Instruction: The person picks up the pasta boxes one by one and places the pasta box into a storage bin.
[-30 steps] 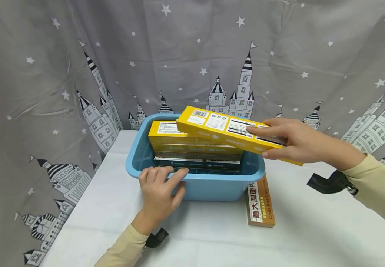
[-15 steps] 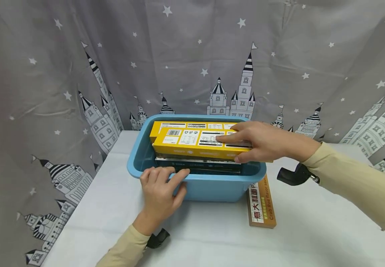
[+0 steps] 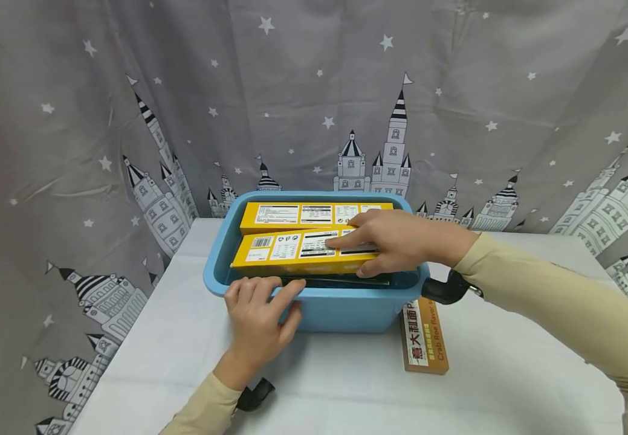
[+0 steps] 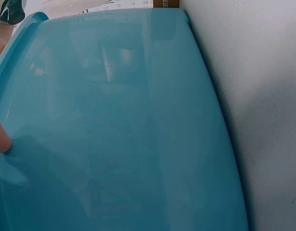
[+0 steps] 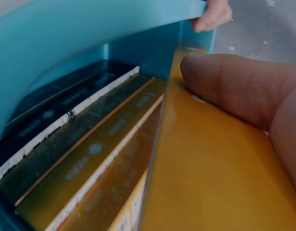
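In the head view my right hand (image 3: 395, 238) grips a long yellow carton (image 3: 292, 248), thumb on the near side and fingers on the printed face. The carton lies slightly slanted within the rim of the blue plastic bin (image 3: 346, 311), in front of another yellow carton (image 3: 278, 215). My left hand (image 3: 259, 317) holds the bin's front rim, fingers hooked over it and thumb outside. The right wrist view shows my right thumb (image 5: 225, 82) along the carton's side. Dark cartons (image 5: 56, 120) and an olive-gold carton (image 5: 90, 154) lie stacked inside the bin beside it.
A brown pasta box (image 3: 425, 338) marked "Crab Roe flavor sauce" lies on the white tablecloth (image 3: 346, 386), partly behind the bin's right front corner. Behind the table hangs a grey curtain (image 3: 292, 90) printed with castles and stars.
My right hand has brought the yellow carton left and down from above the bin's right side into the bin, then toward the front. The left hand stays on the rim.
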The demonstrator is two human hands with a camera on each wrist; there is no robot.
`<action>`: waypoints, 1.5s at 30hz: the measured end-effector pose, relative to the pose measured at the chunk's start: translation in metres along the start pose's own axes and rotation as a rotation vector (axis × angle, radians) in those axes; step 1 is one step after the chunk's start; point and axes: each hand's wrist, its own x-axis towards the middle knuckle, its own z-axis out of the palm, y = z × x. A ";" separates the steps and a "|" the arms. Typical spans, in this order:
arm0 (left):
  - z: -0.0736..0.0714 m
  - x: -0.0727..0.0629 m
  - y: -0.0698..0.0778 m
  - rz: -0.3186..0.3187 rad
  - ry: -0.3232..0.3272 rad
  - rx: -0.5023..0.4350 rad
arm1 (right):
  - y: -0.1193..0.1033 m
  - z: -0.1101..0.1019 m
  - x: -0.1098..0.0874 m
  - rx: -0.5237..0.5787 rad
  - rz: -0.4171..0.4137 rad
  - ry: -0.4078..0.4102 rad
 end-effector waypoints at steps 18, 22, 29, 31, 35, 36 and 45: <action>-0.002 0.000 -0.001 0.016 0.011 0.009 | -0.012 0.018 0.031 -0.071 -0.067 -0.139; -0.001 0.001 0.000 0.017 0.019 0.009 | -0.016 0.018 0.037 -0.083 -0.055 -0.174; 0.000 0.002 0.000 0.027 0.046 0.000 | -0.025 0.018 0.052 -0.080 -0.008 -0.276; 0.000 0.002 0.000 0.028 0.047 -0.004 | -0.029 0.017 0.056 -0.078 0.014 -0.303; 0.000 0.002 0.000 0.029 0.048 -0.006 | -0.036 0.017 0.064 -0.086 0.060 -0.336; 0.000 0.002 0.000 0.028 0.045 -0.006 | -0.038 0.017 0.065 -0.087 0.072 -0.341; -0.001 0.000 -0.002 0.026 0.028 0.000 | -0.042 0.016 0.072 -0.058 0.122 -0.391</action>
